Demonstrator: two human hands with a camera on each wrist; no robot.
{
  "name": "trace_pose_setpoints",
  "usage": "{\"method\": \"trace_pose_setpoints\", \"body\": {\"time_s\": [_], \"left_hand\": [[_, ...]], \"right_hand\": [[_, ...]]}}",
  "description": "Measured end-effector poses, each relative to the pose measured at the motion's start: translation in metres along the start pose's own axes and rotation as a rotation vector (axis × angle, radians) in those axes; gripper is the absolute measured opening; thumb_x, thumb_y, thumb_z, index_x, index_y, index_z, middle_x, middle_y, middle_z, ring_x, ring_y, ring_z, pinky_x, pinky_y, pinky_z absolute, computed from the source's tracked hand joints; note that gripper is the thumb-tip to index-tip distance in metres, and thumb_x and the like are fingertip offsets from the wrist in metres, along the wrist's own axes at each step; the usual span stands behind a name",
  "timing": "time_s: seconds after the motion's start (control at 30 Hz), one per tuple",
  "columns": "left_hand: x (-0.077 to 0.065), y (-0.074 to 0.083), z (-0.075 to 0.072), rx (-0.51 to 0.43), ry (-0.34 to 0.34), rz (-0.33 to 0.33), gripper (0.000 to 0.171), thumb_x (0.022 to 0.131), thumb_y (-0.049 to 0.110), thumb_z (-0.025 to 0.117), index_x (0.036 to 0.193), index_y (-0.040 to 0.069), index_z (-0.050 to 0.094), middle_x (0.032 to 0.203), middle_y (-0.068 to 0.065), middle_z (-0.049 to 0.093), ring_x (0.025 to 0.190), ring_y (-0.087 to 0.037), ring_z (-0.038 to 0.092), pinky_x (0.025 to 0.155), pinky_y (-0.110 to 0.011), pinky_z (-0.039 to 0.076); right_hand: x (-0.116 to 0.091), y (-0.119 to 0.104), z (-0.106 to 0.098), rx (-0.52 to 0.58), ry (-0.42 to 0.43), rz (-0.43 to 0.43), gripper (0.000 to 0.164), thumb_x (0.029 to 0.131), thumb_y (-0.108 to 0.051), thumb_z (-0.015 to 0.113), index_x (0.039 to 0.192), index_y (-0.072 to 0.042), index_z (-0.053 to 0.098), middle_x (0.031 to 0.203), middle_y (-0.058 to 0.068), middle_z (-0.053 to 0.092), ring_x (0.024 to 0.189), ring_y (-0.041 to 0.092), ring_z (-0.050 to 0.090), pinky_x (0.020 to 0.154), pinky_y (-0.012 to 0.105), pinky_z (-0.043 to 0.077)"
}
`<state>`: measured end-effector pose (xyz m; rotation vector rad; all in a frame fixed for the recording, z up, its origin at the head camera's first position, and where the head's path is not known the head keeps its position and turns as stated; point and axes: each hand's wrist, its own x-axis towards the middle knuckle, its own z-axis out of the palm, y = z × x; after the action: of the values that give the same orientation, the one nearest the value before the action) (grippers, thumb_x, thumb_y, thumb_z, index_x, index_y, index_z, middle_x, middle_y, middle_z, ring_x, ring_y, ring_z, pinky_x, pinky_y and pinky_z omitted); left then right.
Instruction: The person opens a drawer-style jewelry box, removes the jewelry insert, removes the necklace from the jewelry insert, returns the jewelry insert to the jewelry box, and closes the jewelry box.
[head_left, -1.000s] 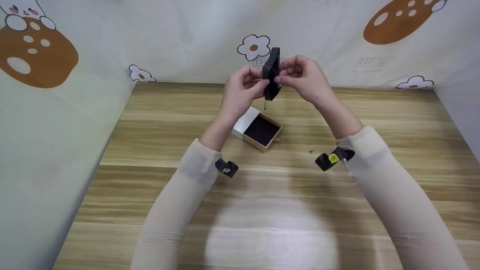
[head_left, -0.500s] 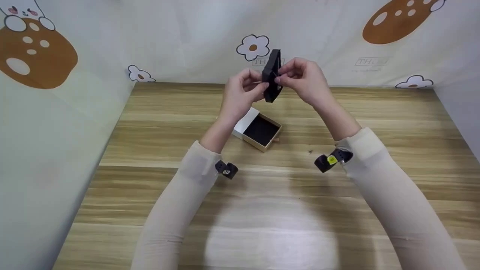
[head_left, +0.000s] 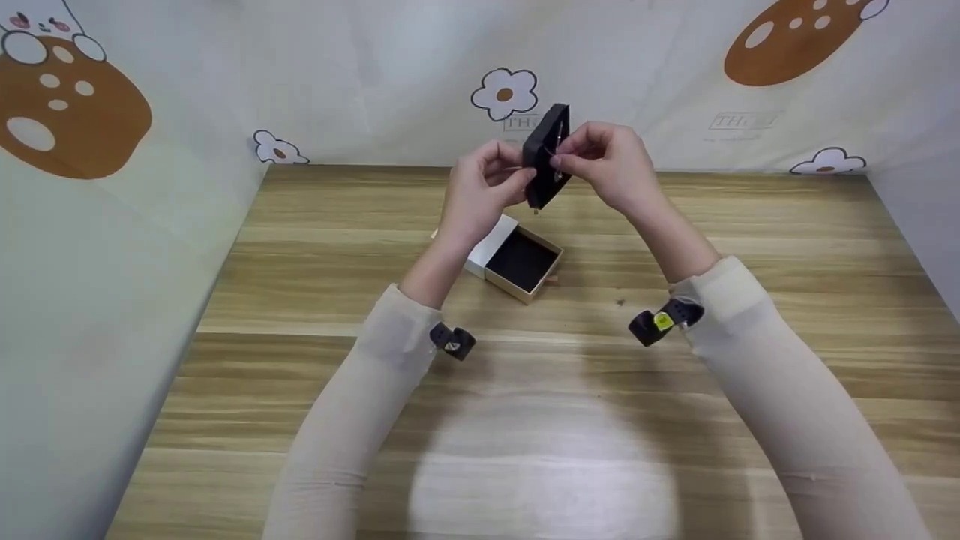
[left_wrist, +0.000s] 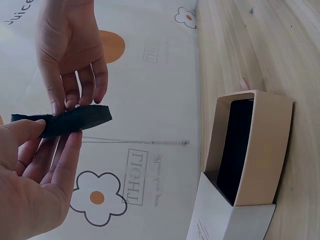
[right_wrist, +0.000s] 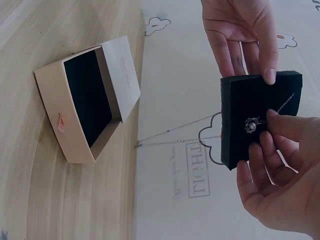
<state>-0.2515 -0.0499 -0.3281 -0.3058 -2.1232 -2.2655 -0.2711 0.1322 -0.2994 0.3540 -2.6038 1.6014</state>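
Pendant (right_wrist: 251,125) — silvery, roundish, bright-centred.

Pad (right_wrist: 241,100): matt, foam-like, slightly rough; pendant (right_wrist: 251,125): glossy metal; chain (right_wrist: 169,131): fine, bright metal links; box drawer (right_wrist: 54,102): smooth, matt paperboard; box sleeve (right_wrist: 122,70): smooth card; tabletop (head_left: 540,480): wood-grained, smooth, lightly glossy.

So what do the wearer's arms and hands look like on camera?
Left hand and right hand: no gloves. Long, plain cream sleeves with loose cuffs. Each wrist carries a small black camera on a black mount: left camera has a small pale mark, right camera a bright yellow-green patch.
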Motion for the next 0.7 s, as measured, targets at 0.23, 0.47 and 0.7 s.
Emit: {"method": "trace_pose_setpoints", "body": {"time_s": [0.23, 0.47, 0.7], "left_hand": [[-0.001, 0.000, -0.001, 0.021, 0.021, -0.003, 0.010, 0.090, -0.002, 0.067, 0.089, 0.004, 0.059, 0.114, -0.023, 0.072, 0.101, -0.025, 0.073, 0.078, -0.029, 0.062], [-0.002, -0.003, -0.002, 0.023, 0.040, -0.016, 0.010, 0.090, -0.002, 0.067, 0.089, 0.004, 0.059, 0.110, -0.021, 0.073, 0.096, -0.021, 0.073, 0.077, -0.029, 0.062], [-0.003, -0.003, 0.000, 0.034, 0.053, -0.013, 0.008, 0.090, -0.002, 0.067, 0.091, 0.002, 0.060, 0.111, -0.023, 0.072, 0.098, -0.023, 0.073, 0.076, -0.029, 0.062]], "right_hand": [[-0.001, 0.006, 0.000, 0.035, 0.009, -0.010, 0.010, 0.088, -0.009, 0.071, 0.081, -0.013, 0.066, 0.074, -0.015, 0.063, 0.077, 0.003, 0.060, 0.071, 0.018, 0.049], [-0.003, 0.009, -0.002, 0.214, -0.055, -0.011, 0.014, 0.091, -0.002, 0.063, 0.082, -0.013, 0.060, 0.070, -0.013, 0.067, 0.073, 0.004, 0.064, 0.074, 0.020, 0.053], [-0.002, 0.011, -0.002, 0.381, -0.155, 0.091, 0.010, 0.094, -0.003, 0.061, 0.088, -0.009, 0.064, 0.073, -0.005, 0.069, 0.069, 0.007, 0.065, 0.072, 0.020, 0.059]]}}
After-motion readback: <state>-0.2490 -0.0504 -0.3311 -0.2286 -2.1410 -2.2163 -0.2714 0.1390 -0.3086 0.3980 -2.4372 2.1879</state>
